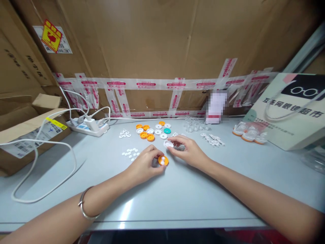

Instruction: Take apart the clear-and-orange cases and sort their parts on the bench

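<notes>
My left hand (pixel 146 162) rests on the grey table (pixel 177 196) with its fingers pinched round a small orange round cap (pixel 163 160). My right hand (pixel 188 150) lies just to the right, its fingertips closed on a small white round piece (pixel 168 144). The two hands are a few centimetres apart. Behind them sits a cluster of orange, white and one teal round caps (pixel 153 131). Several tiny white discs (pixel 130 153) lie left of my left hand, and another small group of discs (pixel 124 133) lies further back.
A white power strip (pixel 87 127) with plugs and a looping white cable (pixel 43 169) is at the left, beside a cardboard box (pixel 27 135). Clear plastic parts (pixel 194 124), small white bits (pixel 213 139), bagged orange-based items (pixel 248 133) and a paper bag (pixel 291 112) stand at the right. Taped cardboard forms the back wall.
</notes>
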`<state>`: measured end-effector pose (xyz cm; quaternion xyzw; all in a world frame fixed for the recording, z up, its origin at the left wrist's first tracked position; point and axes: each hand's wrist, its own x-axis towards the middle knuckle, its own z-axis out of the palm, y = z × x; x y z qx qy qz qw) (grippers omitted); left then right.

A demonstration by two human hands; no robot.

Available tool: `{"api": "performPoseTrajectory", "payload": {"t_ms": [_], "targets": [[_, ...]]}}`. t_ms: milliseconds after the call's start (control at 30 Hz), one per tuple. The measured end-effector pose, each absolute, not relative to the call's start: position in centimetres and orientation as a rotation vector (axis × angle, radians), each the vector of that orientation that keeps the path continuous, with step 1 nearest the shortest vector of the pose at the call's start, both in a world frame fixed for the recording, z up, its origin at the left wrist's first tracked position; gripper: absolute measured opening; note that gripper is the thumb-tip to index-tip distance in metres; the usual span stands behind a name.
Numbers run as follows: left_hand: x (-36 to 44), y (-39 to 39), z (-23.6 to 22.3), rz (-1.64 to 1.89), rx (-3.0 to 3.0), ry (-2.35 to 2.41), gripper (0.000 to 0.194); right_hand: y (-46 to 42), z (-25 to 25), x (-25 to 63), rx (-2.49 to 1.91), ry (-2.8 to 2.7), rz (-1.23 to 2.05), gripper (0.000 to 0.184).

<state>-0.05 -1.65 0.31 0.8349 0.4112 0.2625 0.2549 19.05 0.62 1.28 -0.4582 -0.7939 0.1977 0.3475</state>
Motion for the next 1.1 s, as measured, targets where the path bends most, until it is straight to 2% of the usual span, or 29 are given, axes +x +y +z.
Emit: {"api": "performPoseTrajectory", "payload": {"t_ms": [367,567,867,1033,1100], "targets": [[-0.3,-1.8,0.3,0.722,2.366,1.106,0.023,4.2,0.4,16.0,-1.167,-2.223,0.582,0.022],[-0.3,-1.7,0.0,0.739,2.365,1.101,0.021,5.5,0.2,15.1,-1.159,-2.204,0.501,0.022],[-0.5,-1.5,0.3,0.75,2.316,1.088,0.024,0.9,1.2,18.3,-1.112,-2.188,0.654,0.014],[-0.5,-1.4,0.7,0.803,2.314,1.121,0.016,-0.7,1.2,19.4,-0.971,-2.376,0.751,0.038],[-0.7,-1.3,0.7,0.801,2.3,1.124,0.011,-0.6,1.2,19.3,-0.951,-2.41,0.777,0.037]]}}
